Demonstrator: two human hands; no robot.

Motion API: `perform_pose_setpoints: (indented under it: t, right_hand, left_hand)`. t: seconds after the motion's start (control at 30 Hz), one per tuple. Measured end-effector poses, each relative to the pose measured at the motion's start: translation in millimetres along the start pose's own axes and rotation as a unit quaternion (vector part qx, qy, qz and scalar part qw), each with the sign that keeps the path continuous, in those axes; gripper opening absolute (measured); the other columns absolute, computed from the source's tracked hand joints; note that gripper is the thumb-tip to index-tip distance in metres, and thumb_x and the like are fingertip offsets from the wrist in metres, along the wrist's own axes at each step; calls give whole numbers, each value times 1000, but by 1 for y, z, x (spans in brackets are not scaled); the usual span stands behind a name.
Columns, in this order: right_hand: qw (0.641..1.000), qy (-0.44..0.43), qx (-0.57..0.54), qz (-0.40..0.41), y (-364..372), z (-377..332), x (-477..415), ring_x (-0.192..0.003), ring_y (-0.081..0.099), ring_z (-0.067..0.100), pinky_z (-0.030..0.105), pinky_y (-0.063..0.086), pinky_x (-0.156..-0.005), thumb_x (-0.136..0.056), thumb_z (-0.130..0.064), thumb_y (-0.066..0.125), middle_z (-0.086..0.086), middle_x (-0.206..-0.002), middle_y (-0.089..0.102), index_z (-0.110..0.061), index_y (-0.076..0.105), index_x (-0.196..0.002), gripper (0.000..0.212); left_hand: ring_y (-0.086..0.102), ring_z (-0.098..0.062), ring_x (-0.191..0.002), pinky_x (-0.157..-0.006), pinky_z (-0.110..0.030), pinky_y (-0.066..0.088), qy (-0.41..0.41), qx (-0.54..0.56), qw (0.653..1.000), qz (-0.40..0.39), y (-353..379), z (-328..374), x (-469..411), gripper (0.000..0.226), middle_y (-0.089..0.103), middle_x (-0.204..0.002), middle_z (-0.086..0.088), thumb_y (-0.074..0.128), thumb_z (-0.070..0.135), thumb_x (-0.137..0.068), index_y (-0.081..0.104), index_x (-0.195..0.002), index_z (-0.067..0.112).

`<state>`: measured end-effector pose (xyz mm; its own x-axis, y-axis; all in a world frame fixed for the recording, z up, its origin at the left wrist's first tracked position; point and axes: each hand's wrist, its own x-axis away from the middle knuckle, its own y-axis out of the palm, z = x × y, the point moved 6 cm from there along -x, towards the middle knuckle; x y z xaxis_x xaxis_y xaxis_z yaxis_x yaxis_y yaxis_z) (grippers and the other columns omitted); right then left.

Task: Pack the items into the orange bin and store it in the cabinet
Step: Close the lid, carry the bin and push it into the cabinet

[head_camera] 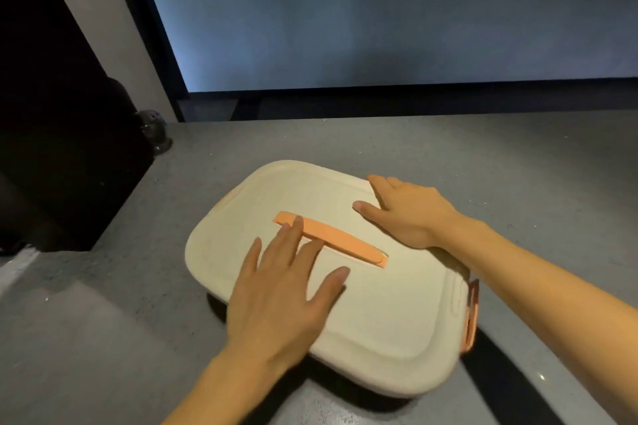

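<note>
A cream lid (386, 314) with a flat orange handle (341, 243) covers the bin on the grey counter (103, 321). An orange side latch (471, 316) of the bin shows at the lid's right edge; the bin's body and contents are hidden. My left hand (279, 290) lies flat on the lid's near left part, fingers straight, fingertips reaching the handle. My right hand (404, 210) rests on the lid's far right corner, fingers spread and relaxed.
A dark cabinet or appliance (65, 148) stands at the left with a small dark glass jar (155, 129) beside it. Behind the counter runs a dark ledge (414, 100) below a large blue-grey panel (379, 10).
</note>
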<state>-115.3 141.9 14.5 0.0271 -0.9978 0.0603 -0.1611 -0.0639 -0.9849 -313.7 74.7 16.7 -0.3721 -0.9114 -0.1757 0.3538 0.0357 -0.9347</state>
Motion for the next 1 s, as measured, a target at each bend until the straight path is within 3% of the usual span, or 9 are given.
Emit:
perform_pose_setpoints:
  t: [0.1,0.27,0.33,0.43,0.57,0.73,0.87,0.93,1.0]
  right_hand:
    - [999,-9,43,-14,-9,15,-14,-120,43,30,48,31,-96,-77,-77,11,6,-131,45,-32,21,-140,78]
    - [991,121,45,28,-18,36,-9,-133,24,37,59,21,-105,-83,-72,19,12,-149,24,-26,26,-141,75]
    - [978,205,-4,27,-14,44,13,-132,25,40,61,26,-104,-86,-70,21,16,-149,23,-22,24,-141,74]
    - [953,302,-21,1,1,53,55,-135,20,45,65,24,-103,-80,-76,14,21,-153,10,-26,3,-146,84]
    - [930,353,-102,18,4,64,86,-126,37,44,55,36,-95,-71,-84,21,23,-146,31,-21,-3,-147,101]
    - [901,380,-205,33,3,77,96,-122,45,41,49,41,-91,-61,-85,45,16,-138,46,-12,11,-146,117]
    - [890,398,-220,46,2,79,99,-117,49,41,49,44,-88,-52,-88,48,17,-133,49,-6,19,-141,125]
    - [881,405,-240,50,4,80,99,-118,48,40,49,44,-89,-51,-88,50,17,-134,49,-7,12,-143,128]
    - [871,413,-260,55,6,81,100,-114,51,38,44,43,-82,-50,-87,52,15,-130,51,-7,24,-138,123]
  left_hand:
    - [-1,-15,-143,-113,-43,-7,-86,-19,996,14,13,36,3,90,3,-157,-1,-11,71,-71,25,-141,28]
    - [-10,-39,-140,-104,-64,-12,-156,-68,983,-65,38,88,-3,88,-5,-152,-28,3,70,-82,18,-141,6]
    - [-5,-38,-141,-105,-64,-9,-158,-55,983,-69,39,91,-1,94,0,-152,-27,-6,73,-76,18,-139,7]
    - [4,-27,-143,-109,-58,-5,-120,-31,992,-22,26,68,-2,98,9,-156,-12,-17,79,-65,3,-141,19]
    - [-2,-27,-143,-112,-54,-4,-100,-76,992,19,-2,5,-23,88,4,-157,-7,-2,76,-72,-3,-145,26]
    - [10,-38,-140,-110,-59,14,-225,-10,974,-1,-10,-63,-33,91,9,-155,-17,19,80,-72,1,-145,28]
    - [32,-44,-129,-100,-57,31,-318,75,945,-1,-9,-83,-26,107,32,-146,-18,34,87,-62,2,-144,27]
    - [38,-44,-124,-97,-53,35,-353,87,931,-8,-6,-85,-24,111,42,-138,-20,38,87,-61,13,-143,16]
    - [48,-40,-109,-87,-47,38,-368,82,926,-16,-5,-85,-25,107,53,-122,-19,37,86,-62,35,-132,6]
